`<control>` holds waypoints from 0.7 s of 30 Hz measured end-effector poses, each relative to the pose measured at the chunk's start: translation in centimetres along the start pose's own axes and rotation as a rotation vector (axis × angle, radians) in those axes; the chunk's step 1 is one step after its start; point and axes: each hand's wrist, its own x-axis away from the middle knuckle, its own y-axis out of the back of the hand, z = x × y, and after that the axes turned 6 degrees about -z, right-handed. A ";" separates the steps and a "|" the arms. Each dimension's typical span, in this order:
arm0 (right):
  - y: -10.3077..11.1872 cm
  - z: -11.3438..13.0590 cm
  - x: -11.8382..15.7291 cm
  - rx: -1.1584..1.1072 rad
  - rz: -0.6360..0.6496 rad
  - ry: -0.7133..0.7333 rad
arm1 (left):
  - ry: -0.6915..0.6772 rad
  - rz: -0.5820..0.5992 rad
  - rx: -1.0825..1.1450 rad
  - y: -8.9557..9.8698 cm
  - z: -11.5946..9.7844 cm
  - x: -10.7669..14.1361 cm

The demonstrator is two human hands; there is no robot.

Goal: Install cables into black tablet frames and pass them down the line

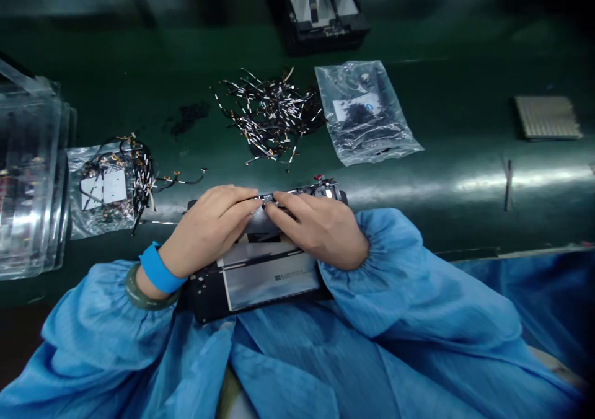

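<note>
An opened tablet-like device [272, 281] lies in front of me at the table's near edge, with a silver battery-like panel and a black frame showing. Over its far edge, my left hand [211, 227] is closed, fingers pressed together and tips near the middle of that edge. My right hand [320, 228] comes in from the other side, also closed, its fingertips almost meeting the left ones. Whatever small part sits between the fingertips is too hidden to name. Past the right knuckles, a metallic module with a red spot [318, 177] shows at the device's far right corner.
A heap of thin black-and-white cables [274, 112] lies beyond the device, beside a clear bag of small black parts [367, 112]. At left are another bag with cables [105, 189] and stacked clear trays [32, 177]. A black holder [325, 35] stands at the back; a ridged block [548, 117] lies right.
</note>
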 end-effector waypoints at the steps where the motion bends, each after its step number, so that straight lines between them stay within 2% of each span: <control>1: 0.0 0.0 0.0 -0.004 0.005 -0.002 | 0.002 0.005 -0.013 -0.1 0.0 -0.1; 8: -0.1 0.0 0.2 0.009 -0.022 0.020 | -0.061 0.165 -0.200 0.0 -0.3 -0.7; 11: 0.3 -0.1 0.4 0.013 -0.025 0.043 | -0.047 0.188 -0.224 0.2 -0.5 -0.9; 21: 1.4 -0.7 1.6 -0.044 0.023 0.055 | 0.221 0.011 0.055 -0.7 -0.5 -1.8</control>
